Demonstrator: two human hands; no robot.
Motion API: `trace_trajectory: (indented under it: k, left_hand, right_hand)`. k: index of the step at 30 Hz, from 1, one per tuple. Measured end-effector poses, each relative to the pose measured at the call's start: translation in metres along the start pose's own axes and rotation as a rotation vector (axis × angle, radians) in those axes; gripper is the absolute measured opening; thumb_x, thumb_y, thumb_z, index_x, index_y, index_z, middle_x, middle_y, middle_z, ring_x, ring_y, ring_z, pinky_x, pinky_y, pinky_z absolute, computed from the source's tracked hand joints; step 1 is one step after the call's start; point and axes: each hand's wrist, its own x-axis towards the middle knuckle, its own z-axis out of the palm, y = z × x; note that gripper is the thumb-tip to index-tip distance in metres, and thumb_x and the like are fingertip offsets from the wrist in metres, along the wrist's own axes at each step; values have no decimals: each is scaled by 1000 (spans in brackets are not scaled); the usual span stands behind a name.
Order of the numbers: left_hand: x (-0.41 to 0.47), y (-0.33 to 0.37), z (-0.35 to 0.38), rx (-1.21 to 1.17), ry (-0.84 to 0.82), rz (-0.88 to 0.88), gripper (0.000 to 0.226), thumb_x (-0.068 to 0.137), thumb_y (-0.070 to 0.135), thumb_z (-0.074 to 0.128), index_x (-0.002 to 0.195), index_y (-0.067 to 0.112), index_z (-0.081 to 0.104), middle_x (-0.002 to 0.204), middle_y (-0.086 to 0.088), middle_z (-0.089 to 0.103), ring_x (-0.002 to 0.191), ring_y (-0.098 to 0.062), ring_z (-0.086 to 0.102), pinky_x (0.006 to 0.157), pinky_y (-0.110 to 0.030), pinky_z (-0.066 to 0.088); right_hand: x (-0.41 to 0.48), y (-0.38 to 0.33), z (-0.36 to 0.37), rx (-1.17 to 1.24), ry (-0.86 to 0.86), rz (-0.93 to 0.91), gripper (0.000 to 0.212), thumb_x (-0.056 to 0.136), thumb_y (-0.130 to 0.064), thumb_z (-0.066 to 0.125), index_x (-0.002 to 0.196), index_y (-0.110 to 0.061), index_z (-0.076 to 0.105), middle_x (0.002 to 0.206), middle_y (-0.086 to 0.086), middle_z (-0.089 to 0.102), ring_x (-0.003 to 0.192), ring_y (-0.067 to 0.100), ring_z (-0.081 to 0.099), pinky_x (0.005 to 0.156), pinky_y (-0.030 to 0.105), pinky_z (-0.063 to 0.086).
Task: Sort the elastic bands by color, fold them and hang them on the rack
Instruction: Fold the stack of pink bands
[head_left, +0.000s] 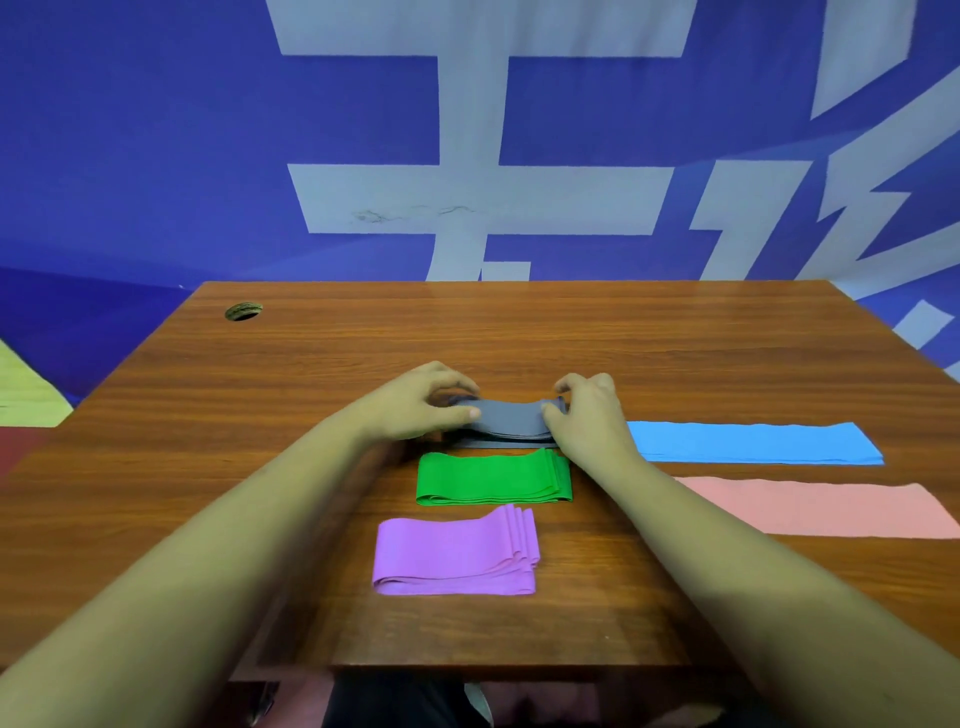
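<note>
Grey folded elastic band (511, 422), head view: it lies at the middle of the brown wooden table (519, 332), just beyond the green folded elastic band (488, 478) and the purple folded elastic band (452, 556). The material appears thin, light and limp; the stacked layers sag at the centre and are likely to slip apart if released unevenly. Recommended hold: both short ends, with all layers pinched together.

Left hand (421, 405): the fingers curl over the left end and the thumb presses the near edge, pinching the bundle. Right hand (587, 410): the fingers and thumb are closed on the right end. Neither hand is spread.

The flat blue elastic band (753, 441) and the flat pink elastic band (821, 506) lie to the right, apparently awaiting folding. No rack is in view; hanging appears not yet begun.
</note>
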Motion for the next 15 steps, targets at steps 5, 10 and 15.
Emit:
trace_trajectory:
  k: [5, 10, 15]
  left_hand:
    - [11, 59, 14, 40, 168, 104, 14, 89, 24, 68, 102, 21, 68, 105, 0, 59, 96, -8, 55, 82, -15, 37]
    - [19, 130, 66, -160, 174, 53, 5, 86, 12, 65, 85, 16, 66, 74, 4, 64, 66, -4, 58, 65, -22, 49]
    - [23, 171, 126, -132, 80, -118, 8, 84, 15, 60, 86, 15, 68, 75, 4, 65, 68, -11, 59, 62, -24, 43]
  right_hand:
    - [-12, 24, -49, 13, 31, -65, 30, 90, -23, 57, 117, -12, 65, 115, 9, 56, 105, 26, 58, 93, 32, 44]
    - [-48, 80, -95, -40, -9, -69, 25, 92, -18, 56, 113, -12, 66, 112, 5, 62, 106, 21, 58, 88, 26, 41]
    - [-93, 123, -107, -79, -41, -104, 24, 91, -19, 55, 112, -13, 67, 112, 1, 63, 108, 17, 57, 92, 22, 40]
